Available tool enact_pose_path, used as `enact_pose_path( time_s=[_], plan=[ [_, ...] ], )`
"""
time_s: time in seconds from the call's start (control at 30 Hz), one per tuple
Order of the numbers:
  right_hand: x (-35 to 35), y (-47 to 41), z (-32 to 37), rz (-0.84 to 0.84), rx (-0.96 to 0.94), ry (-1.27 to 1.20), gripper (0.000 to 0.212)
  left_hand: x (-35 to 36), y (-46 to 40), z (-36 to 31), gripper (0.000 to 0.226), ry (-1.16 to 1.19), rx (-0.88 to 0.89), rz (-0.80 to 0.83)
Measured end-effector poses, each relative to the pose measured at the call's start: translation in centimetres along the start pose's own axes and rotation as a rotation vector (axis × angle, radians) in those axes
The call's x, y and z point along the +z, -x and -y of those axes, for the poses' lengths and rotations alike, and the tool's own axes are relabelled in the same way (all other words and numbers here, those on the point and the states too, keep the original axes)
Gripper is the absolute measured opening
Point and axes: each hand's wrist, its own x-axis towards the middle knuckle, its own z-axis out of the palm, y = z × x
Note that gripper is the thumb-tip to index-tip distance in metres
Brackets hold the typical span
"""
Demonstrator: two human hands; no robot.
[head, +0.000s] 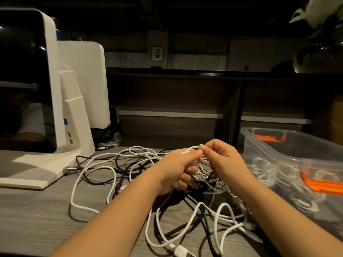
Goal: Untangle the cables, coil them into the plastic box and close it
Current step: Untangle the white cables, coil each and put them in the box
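A tangle of white and black cables (130, 169) sprawls over the grey wooden table (37, 219). My left hand (178, 169) grips a bunch of white cable loops above the middle of the tangle. My right hand (222, 158) pinches a white strand at the top of that bunch, fingertips touching those of the left. A clear plastic box (289, 154) with orange latches (323, 184) stands open at the right. Coiled white cables (274, 173) lie inside it. A white plug (181, 250) lies near the front edge.
A white monitor stand and screen (61, 127) take up the left side of the table, with a second white panel (85, 80) behind. A dark shelf unit (185, 108) runs along the back. A dark pot with a plant (319, 52) sits at the upper right.
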Motion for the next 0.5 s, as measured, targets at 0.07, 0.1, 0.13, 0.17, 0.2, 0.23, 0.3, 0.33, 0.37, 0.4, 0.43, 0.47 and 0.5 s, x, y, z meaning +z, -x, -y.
enact_pose_path(
  time_s=[0.07, 0.1, 0.13, 0.17, 0.2, 0.23, 0.3, 0.33, 0.37, 0.4, 0.43, 0.47, 0.5],
  plan=[
    [-0.1, -0.2, 0.0, 0.001, 0.013, 0.0, 0.028, 0.0, -0.4, -0.1, 0.026, 0.073, 0.055, -0.074],
    [-0.2, -0.2, -0.1, 0.011, 0.015, -0.013, 0.026, 0.0, -0.6, -0.1, 0.027, 0.106, 0.09, -0.123],
    [-0.1, -0.1, 0.0, 0.024, 0.013, -0.02, 0.025, 0.0, -0.7, -0.1, 0.028, 0.125, 0.125, -0.179],
    [-0.1, 0.0, 0.0, 0.034, 0.01, -0.017, 0.023, 0.1, -0.8, 0.0, 0.029, 0.131, 0.155, -0.24],
    [0.0, 0.0, 0.1, 0.038, 0.004, -0.006, 0.021, 0.1, -0.9, 0.0, 0.029, 0.126, 0.182, -0.303],
    [0.0, 0.1, 0.2, 0.034, 0.0, 0.005, 0.02, 0.2, -0.9, 0.1, 0.03, 0.119, 0.206, -0.366],
    [0.0, 0.2, 0.3, 0.009, -0.01, 0.036, 0.02, 0.3, -1.2, 0.2, 0.031, 0.125, 0.241, -0.502],
    [0.0, 0.2, 0.4, 0.0, -0.021, 0.067, 0.02, 0.2, -1.4, 0.2, 0.03, 0.146, 0.249, -0.576],
    [0.0, 0.2, 0.4, 0.005, -0.033, 0.106, 0.019, 0.1, -1.6, 0.1, 0.03, 0.169, 0.251, -0.644],
    [0.1, 0.3, 0.4, 0.027, -0.041, 0.143, 0.019, 0.0, -1.7, 0.1, 0.03, 0.191, 0.252, -0.697],
    [0.3, 0.4, 0.3, 0.07, -0.041, 0.171, 0.019, -0.2, -1.8, 0.1, 0.03, 0.221, 0.252, -0.728],
    [0.5, 0.4, 0.3, 0.126, -0.035, 0.194, 0.019, -0.2, -1.8, 0.1, 0.03, 0.274, 0.255, -0.734],
    [0.7, 0.5, 0.2, 0.183, -0.028, 0.215, 0.02, -0.2, -1.7, 0.0, 0.029, 0.351, 0.259, -0.719]
  ],
)
